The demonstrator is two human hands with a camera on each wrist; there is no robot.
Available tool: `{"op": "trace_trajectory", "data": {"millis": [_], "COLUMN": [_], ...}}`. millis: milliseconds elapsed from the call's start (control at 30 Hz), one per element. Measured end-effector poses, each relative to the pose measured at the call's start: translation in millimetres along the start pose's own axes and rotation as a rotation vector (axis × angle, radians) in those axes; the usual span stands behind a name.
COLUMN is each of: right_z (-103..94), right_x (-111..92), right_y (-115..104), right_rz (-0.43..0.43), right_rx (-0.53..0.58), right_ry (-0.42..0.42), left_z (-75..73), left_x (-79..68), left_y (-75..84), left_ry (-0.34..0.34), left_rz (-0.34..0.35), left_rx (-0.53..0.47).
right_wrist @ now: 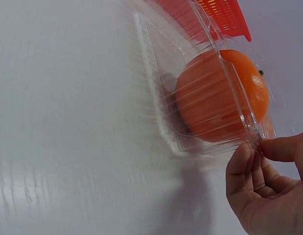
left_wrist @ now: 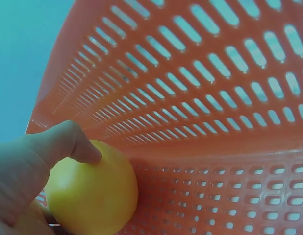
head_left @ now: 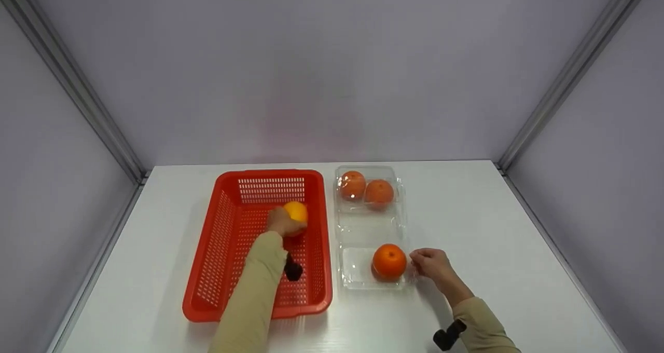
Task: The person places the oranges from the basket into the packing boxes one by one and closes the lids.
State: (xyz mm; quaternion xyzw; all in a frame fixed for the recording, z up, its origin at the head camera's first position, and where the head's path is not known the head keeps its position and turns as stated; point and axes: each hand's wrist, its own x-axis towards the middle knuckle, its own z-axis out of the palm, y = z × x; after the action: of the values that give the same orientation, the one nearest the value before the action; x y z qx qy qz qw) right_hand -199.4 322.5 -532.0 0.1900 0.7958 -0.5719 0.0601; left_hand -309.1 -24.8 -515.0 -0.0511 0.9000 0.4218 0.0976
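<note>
Inside the red plastic basket (head_left: 207, 254), my left hand (head_left: 281, 223) grips a yellow-orange orange (head_left: 295, 211); in the left wrist view the thumb presses on top of the orange (left_wrist: 92, 193), near the slotted basket wall. To the basket's right lies a clear plastic clamshell box (head_left: 358, 231), opened flat. Its near half holds one orange (head_left: 389, 261). Two more oranges show through the clear plastic at the far end, one of them an orange (head_left: 379, 192). My right hand (head_left: 431, 263) pinches the near right rim of the box between thumb and fingers, beside the orange (right_wrist: 215, 95).
The basket and the box stand side by side on a white table (head_left: 467, 207). Grey panels with metal corner posts close in the back, left and right sides. A small black device (head_left: 449, 335) is strapped to the right wrist.
</note>
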Motion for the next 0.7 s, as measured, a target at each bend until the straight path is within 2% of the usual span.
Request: {"op": "trace_trajectory", "data": {"millis": [33, 133, 433, 700], "right_z": [0.0, -0.1, 1.5, 4.0], "right_x": [0.0, 0.1, 0.4, 1.7], "right_y": [0.0, 0.0, 0.1, 0.3], "right_rz": [0.003, 0.004, 0.002, -0.018], "right_rx": [0.003, -0.007, -0.015, -0.005], "right_ry": [0.003, -0.003, -0.016, -0.011], "left_z": [-0.4, 0.9, 16.5, 19.5], "left_x": [-2.4, -7.3, -2.1, -1.1], "left_y": [1.4, 2.3, -8.4, -9.0], "left_ry": [-0.018, -0.017, 0.137, 0.179], "left_rz": [-0.003, 0.005, -0.010, -0.001], "left_rx": [0.003, -0.003, -0.077, -0.126]}}
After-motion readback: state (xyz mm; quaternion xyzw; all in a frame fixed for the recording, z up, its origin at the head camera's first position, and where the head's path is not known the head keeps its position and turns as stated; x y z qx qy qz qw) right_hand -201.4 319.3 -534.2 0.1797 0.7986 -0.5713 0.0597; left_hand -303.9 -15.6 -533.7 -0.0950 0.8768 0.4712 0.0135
